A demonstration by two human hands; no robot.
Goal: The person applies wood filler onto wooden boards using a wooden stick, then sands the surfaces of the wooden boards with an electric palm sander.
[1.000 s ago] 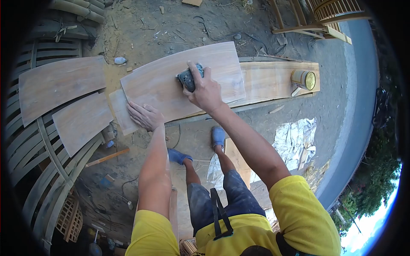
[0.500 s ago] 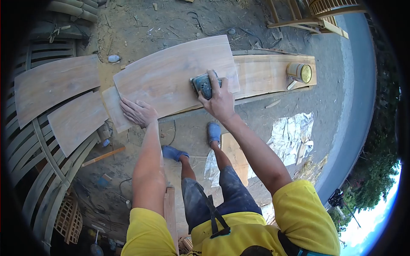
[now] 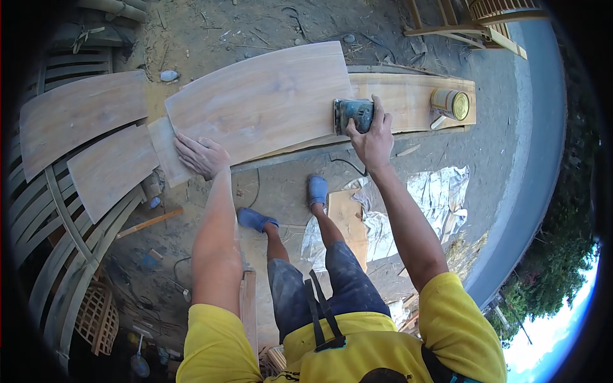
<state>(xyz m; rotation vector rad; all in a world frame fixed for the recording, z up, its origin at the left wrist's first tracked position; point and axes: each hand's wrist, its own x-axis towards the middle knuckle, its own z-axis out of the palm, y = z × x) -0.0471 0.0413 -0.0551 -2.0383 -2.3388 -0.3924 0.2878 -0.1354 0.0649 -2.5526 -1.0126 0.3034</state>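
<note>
A pale curved wooden panel lies across a longer wooden plank. My right hand is wrapped round a dark teal palm sander at the panel's right end, over the lower corner. Whether the sander's pad touches the panel or the plank, I cannot tell. My left hand rests flat at the panel's lower left corner, fingers stretched out. Under that corner a smaller pale board sticks out to the left.
A tin can stands on the plank's right end. Two more curved panels lie on a slatted bamboo bench at left. Crumpled silver sheeting and a flat board are on the ground. Wooden furniture stands at top right.
My right hand has moved the sander rightward, from the panel's surface to its right end. My left hand stays at the panel's lower left corner. The whole view has shifted slightly.
</note>
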